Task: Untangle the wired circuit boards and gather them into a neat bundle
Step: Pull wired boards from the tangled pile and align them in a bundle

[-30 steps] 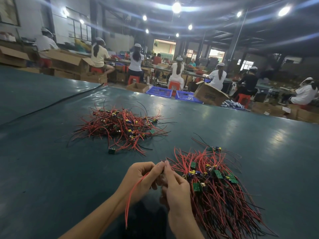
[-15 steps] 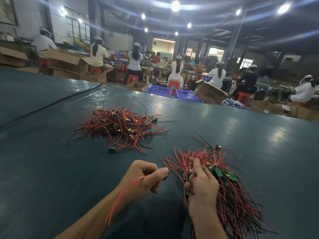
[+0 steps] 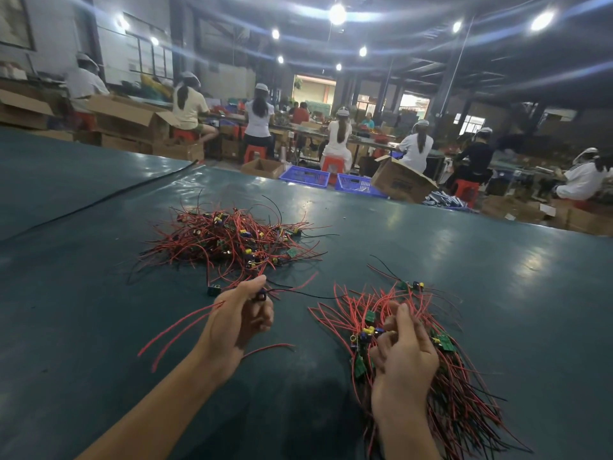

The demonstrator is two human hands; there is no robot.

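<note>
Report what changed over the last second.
The left hand, keeping its grip on one wired board, pulled left, away from the right hand, drawing its red wires clear of the near bundle. The right hand stayed holding that bundle. The far tangle did not move.

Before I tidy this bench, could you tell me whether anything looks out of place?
Two strays. A small dark part lies alone at the near edge of the tangled pile, beside the left hand. One wired board sits apart past the far end of the bundle that the right hand grips.
</note>
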